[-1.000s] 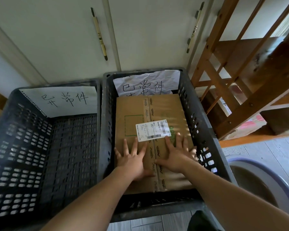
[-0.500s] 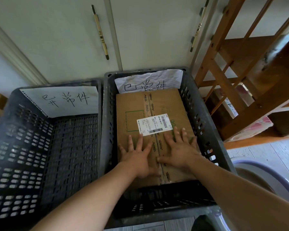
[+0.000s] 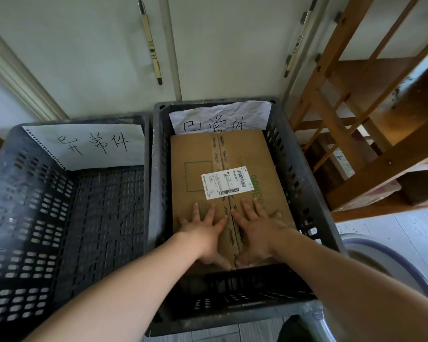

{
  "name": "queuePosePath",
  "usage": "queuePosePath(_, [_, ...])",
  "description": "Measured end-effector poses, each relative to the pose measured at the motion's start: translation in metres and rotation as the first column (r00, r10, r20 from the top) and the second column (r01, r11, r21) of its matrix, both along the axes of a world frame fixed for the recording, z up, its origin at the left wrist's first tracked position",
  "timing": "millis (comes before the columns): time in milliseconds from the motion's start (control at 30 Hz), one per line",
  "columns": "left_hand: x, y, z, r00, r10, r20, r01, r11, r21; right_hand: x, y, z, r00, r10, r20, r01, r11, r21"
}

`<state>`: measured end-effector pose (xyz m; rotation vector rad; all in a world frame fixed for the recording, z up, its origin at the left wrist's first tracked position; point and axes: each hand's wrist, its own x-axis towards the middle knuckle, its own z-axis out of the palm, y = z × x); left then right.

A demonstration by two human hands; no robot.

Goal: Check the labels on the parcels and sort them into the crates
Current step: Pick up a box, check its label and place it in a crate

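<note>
My left hand and right hand press flat on the box in the right crate; the left crate has none.

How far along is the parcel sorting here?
Done: one cardboard parcel lies flat in the right crate, its label facing up. In hand: the left hand and right hand press flat on it, fingers spread. Left: the left crate shows no parcel; no waiting parcels are in view, so I cannot tell how many remain.
</note>
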<state>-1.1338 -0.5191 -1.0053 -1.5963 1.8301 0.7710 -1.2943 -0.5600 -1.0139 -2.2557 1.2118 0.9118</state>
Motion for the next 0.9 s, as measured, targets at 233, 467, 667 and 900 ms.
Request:
queuePosePath(233, [0.025,-0.017,-0.002,0.982,0.106,0.153,-0.101,0.994,-0.037,0.007,-0.008,-0.002,0.991,-0.129,0.022,0.129,0.991,-0.039])
queuePosePath(467, [0.021,-0.015,-0.007,0.981,0.138,0.134,-0.135,0.990,-0.033,-0.002,-0.021,-0.009,0.998,-0.042,0.055,0.045,0.998,-0.051])
queuePosePath(667, [0.021,-0.011,-0.006,0.978,0.143,0.149,-0.139,0.990,-0.037,-0.003,-0.019,-0.011,0.997,-0.039,0.065,0.043,0.996,-0.075])
queuePosePath(900, [0.027,-0.011,0.022,0.976,0.216,0.008,-0.216,0.976,0.025,0.015,-0.006,0.020,0.984,-0.175,-0.018,0.174,0.984,-0.044])
